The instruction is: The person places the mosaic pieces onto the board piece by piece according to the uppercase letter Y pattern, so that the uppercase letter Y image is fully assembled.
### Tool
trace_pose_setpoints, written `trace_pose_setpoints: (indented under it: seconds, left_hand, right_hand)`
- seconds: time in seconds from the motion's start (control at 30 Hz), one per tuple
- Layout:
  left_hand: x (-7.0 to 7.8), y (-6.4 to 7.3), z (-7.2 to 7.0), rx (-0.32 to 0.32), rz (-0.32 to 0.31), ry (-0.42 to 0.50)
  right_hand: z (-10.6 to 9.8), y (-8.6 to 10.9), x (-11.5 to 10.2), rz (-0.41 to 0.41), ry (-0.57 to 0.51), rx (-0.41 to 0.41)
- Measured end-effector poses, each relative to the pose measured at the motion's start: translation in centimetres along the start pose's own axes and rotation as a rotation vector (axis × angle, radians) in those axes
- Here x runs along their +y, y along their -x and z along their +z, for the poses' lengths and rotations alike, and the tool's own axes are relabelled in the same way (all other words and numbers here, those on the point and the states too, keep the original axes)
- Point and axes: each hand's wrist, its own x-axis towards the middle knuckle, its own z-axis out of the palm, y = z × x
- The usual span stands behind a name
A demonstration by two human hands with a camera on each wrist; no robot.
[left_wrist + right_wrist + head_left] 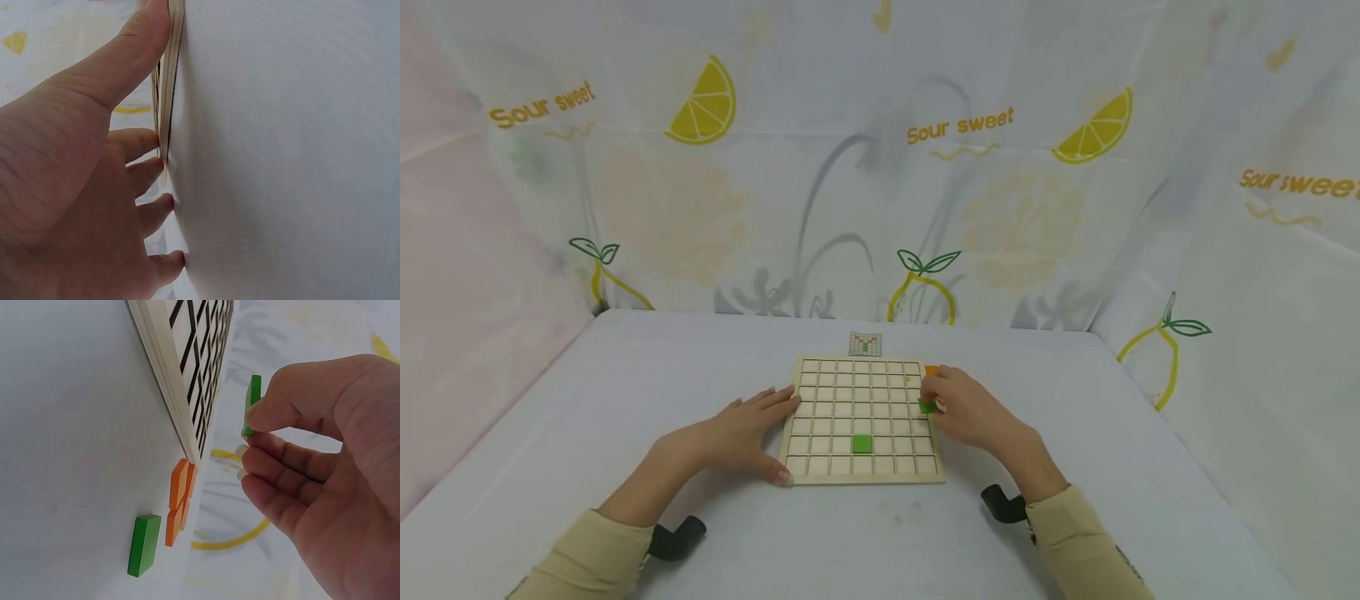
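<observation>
A wooden grid board (pixel 831 408) lies flat on the white table, with one green square tile (pixel 862 444) in a cell of its lower middle. My left hand (pixel 741 437) rests against the board's left edge, fingers spread and thumb at the near corner; the left wrist view shows the thumb and fingertips touching the board's side (pixel 169 87). Between thumb and fingers, my right hand (pixel 973 408) pinches another green tile (pixel 252 403), raised above the board's right edge. Below it in the right wrist view lie a loose green tile (pixel 144 545) and several orange tiles (pixel 179 484).
Behind the board lies a small printed pattern card (pixel 865 343) with a grid. A white fabric backdrop (pixel 820 183) with lemon prints rises along the table's back and sides. Black curved pieces (pixel 677 539) sit at both wrists.
</observation>
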Motion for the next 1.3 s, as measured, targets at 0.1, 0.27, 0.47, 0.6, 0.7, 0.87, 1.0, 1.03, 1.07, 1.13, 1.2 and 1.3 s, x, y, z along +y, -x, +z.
trace_pose_setpoints:
  seconds: [0.1, 0.27, 0.47, 0.6, 0.7, 0.87, 1.0, 1.03, 1.07, 1.13, 1.2, 1.3]
  left_hand:
    - [-0.1, -0.1, 0.0, -0.003, -0.001, 0.001]
    - [-0.2, -0.2, 0.1, -0.004, -0.005, 0.007]
    - [-0.2, -0.1, 0.1, -0.001, -0.008, 0.010]
    - [-0.1, 0.0, 0.1, 0.000, -0.011, 0.012]
    - [-0.1, 0.0, 0.2, 0.003, -0.012, 0.008]
    - [-0.1, -0.1, 0.3, 0.007, -0.002, 0.014]
    - [-0.1, -0.2, 0.4, 0.012, 0.000, 0.006]
    - [-0.1, -0.2, 0.4, 0.013, 0.002, 0.002]
    - [-0.1, -0.2, 0.4, 0.014, 0.002, -0.001]
    - [-0.2, -0.2, 0.4, 0.012, -0.001, -0.004]
    - [-0.2, -0.2, 0.3, 0.012, -0.001, -0.005]
    - [-0.1, -0.1, 0.2, 0.012, 0.002, -0.007]
  right_hand:
    - [0.1, -0.3, -0.2, -0.009, -0.003, 0.009]
    - [0.2, -0.5, -0.5, -0.020, -0.019, 0.018]
    - [0.3, -0.6, -0.9, -0.038, -0.037, 0.031]
    - [0.3, -0.6, -1.3, -0.051, -0.069, 0.046]
    - [0.4, -0.6, -1.6, -0.072, -0.081, 0.064]
    - [0.6, -0.5, -1.9, -0.081, -0.088, 0.068]
    - [1.1, -0.6, -2.0, -0.079, -0.089, 0.070]
    - [1.2, -0.7, -2.1, -0.078, -0.089, 0.069]
    - [1.3, -0.7, -2.2, -0.074, -0.086, 0.066]
    - [1.5, -0.7, -2.4, -0.071, -0.086, 0.061]
    - [1.6, -0.7, -2.6, -0.063, -0.087, 0.049]
    - [1.7, -0.8, -3.0, -0.043, -0.094, 0.033]
